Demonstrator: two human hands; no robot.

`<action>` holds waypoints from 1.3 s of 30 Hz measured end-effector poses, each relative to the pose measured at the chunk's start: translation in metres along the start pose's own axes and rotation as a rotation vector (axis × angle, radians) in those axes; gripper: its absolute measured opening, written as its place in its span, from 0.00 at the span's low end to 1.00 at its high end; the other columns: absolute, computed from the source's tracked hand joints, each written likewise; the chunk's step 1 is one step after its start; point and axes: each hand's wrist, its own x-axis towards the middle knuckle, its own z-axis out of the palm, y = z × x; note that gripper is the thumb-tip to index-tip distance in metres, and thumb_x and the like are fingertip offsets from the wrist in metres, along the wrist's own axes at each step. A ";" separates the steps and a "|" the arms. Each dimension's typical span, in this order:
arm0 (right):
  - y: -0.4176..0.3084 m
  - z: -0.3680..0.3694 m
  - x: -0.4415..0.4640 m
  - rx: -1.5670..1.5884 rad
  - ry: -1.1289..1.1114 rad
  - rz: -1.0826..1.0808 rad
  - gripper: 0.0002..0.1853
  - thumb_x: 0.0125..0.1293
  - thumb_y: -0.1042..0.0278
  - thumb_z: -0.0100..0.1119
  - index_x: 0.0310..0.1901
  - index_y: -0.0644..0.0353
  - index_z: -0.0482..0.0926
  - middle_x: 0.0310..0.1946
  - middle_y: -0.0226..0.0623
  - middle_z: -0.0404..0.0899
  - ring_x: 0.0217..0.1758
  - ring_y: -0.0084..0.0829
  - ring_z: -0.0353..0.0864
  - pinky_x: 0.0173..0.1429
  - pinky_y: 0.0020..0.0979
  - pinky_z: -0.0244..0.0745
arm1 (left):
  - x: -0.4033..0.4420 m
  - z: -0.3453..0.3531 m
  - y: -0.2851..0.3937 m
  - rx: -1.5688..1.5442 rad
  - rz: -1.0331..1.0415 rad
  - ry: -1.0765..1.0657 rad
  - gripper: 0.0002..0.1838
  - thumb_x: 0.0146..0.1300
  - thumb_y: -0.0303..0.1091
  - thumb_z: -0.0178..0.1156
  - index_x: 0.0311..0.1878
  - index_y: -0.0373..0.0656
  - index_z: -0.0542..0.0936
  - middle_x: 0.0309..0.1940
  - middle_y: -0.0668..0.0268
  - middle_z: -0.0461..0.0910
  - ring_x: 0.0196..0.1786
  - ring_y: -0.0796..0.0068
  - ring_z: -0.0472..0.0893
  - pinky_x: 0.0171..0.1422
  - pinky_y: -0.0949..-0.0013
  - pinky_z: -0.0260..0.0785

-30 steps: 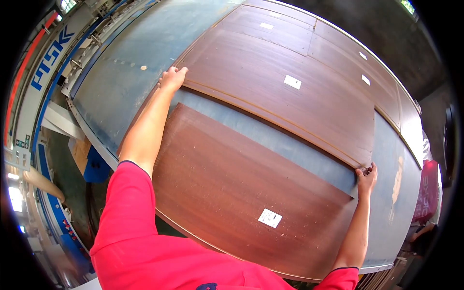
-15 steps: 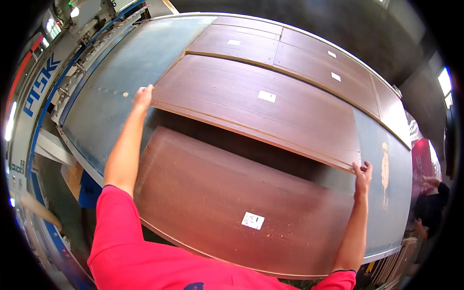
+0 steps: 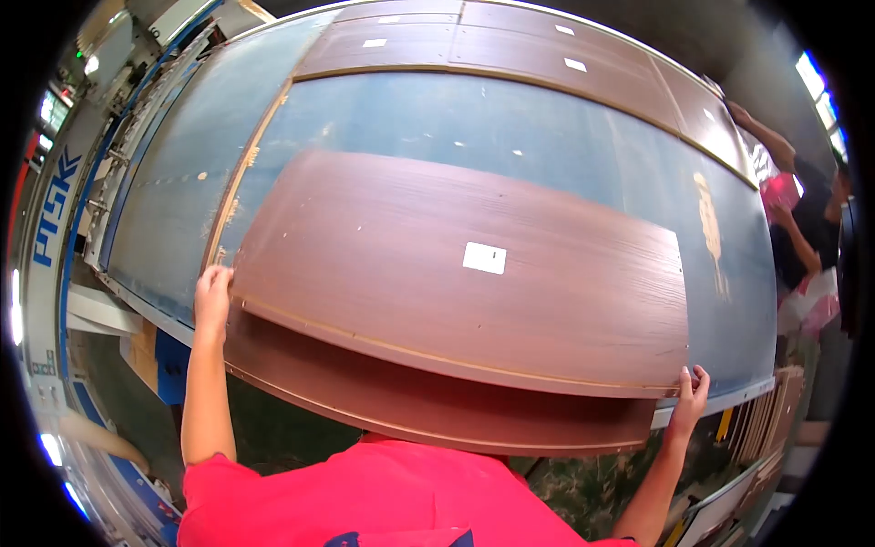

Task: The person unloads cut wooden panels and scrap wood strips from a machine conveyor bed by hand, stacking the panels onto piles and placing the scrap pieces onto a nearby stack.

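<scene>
A brown wood-grain panel with a white label is raised at its near edge, overlapping a second brown panel beneath. At the near left corner my left hand is closed on the raised panel's edge. My right hand grips the near right corner, its fingers curled at the edge. The lower panel's front strip shows nearest my body; the rest of it is hidden.
More labelled brown panels lie along the table's far side. A thin wooden strip crosses the blue-grey table. A machine frame stands left. Another person's arm reaches in at the far right. Boards stand at lower right.
Both my hands have drawn the upper panel toward my body, over the lower panel. Bare table now shows between it and the far panels. Another person's arm has come to the far right corner.
</scene>
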 end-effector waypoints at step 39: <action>0.046 -0.034 -0.091 -0.341 -0.063 0.040 0.32 0.58 0.47 0.68 0.55 0.68 0.77 0.52 0.58 0.80 0.58 0.52 0.79 0.60 0.43 0.73 | 0.005 -0.016 -0.086 0.473 -0.034 -0.149 0.43 0.68 0.61 0.49 0.65 0.23 0.69 0.67 0.40 0.69 0.71 0.47 0.67 0.75 0.55 0.57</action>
